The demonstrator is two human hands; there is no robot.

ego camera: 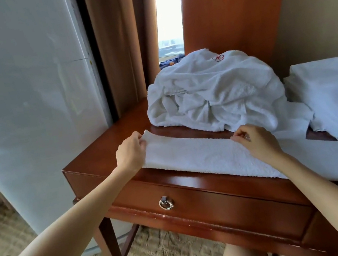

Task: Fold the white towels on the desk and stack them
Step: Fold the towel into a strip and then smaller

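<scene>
- Head view, centre of frame: a long white terry towel (202,158) lies along the front edge of the reddish-brown wooden counter (98,157). It is already doubled lengthwise into a narrow band that continues toward the lower right.
- Hands: the left hand (131,154) pinches the far corner at the band's left end. The right hand (256,144) pinches the far edge further right, fingers curled on the cloth.
- Done, as judged: a low stack of folded white towels (327,86), one bearing a blue emblem, sits at the right edge of the frame.
- Left, as judged: the band lacks its crosswise folds. The crumpled heap of white towels (213,92), red emblem on top, lies unfolded at upper centre, just behind the band.
- Appearance: thick nubbly pile, soft rounded fold edges, no visible stains.
</scene>
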